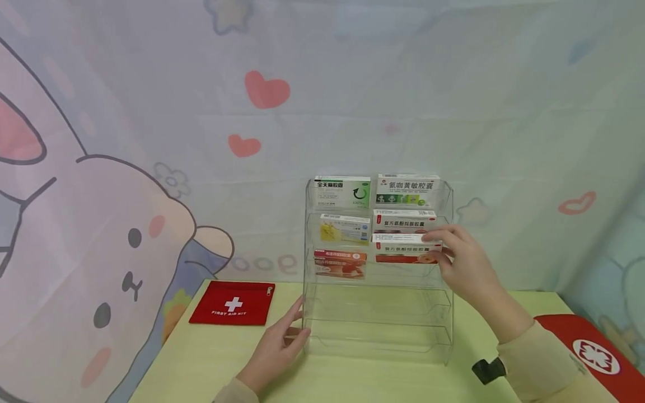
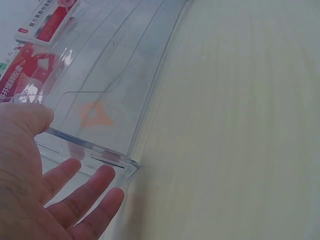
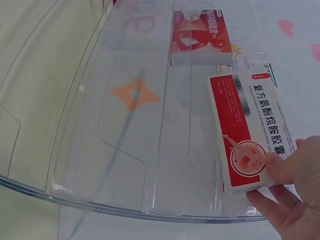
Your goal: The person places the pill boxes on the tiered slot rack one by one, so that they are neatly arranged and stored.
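My right hand [image 1: 466, 266] pinches the right end of a red-and-white medicine box [image 1: 403, 248], thumb on its printed front. In the right wrist view, the same medicine box [image 3: 252, 127] overlaps the clear tiered display rack [image 3: 165, 165]. Directly above it in the head view is a matching medicine box [image 1: 398, 222]. At the lower left side of the display rack [image 1: 378, 305], my left hand [image 1: 277, 344] is held with fingers extended. The left wrist view shows the thumb near the side panel, and the other fingers spread beside the rack's corner.
Upper tiers hold a green-and-white box [image 1: 341, 193], a white box [image 1: 407, 191], a yellow-and-white box [image 1: 345, 230] and a red box [image 1: 340, 264]. A red first aid pouch [image 1: 232, 305] lies left on the table [image 1: 353, 380]; a red cloth item [image 1: 579, 336] lies right.
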Demonstrator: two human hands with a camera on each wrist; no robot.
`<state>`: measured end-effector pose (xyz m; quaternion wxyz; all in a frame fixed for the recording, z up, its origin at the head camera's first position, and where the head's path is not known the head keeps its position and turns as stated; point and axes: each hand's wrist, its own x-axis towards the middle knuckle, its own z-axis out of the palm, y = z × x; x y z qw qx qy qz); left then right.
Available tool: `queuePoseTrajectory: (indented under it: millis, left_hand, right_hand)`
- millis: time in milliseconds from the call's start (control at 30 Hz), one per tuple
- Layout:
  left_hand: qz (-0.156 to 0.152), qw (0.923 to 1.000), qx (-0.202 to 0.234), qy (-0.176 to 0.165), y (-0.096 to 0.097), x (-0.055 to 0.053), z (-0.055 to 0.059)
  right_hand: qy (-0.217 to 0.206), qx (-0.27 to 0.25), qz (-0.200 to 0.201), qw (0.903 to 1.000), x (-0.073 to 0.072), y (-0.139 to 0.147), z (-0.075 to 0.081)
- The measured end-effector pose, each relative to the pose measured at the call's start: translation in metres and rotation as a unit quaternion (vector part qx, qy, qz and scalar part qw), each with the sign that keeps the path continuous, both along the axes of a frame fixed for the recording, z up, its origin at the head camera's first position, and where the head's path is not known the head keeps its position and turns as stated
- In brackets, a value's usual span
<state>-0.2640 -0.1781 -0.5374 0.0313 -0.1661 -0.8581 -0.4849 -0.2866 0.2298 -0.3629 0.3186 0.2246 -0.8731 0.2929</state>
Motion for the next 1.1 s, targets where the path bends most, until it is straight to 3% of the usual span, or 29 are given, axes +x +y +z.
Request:
queuePoseTrajectory:
  millis: [200,333,767,1100]
  left_hand:
    - [-0.003,1.0,0.001,-0.007,0.002,0.0,-0.002]
    - [-0.008,0.9999,0.003,-0.006,0.002,0.0,-0.001]
    - [-0.009,0.9999,0.0,-0.008,0.001,-0.002,-0.002]
    - [0.002,0.9998,-0.01,-0.019,-0.002,-0.003,-0.002]
  right_hand:
    - [-0.083,0.026,-0.018,0.996,-0.004,0.005,-0.007]
    - [-0.101,0.04,-0.036,0.9934,-0.005,0.006,-0.013]
    - [-0.08,0.081,-0.062,0.9915,-0.003,0.002,-0.027]
    - [-0.039,0.068,-0.062,0.995,0.001,-0.006,-0.036]
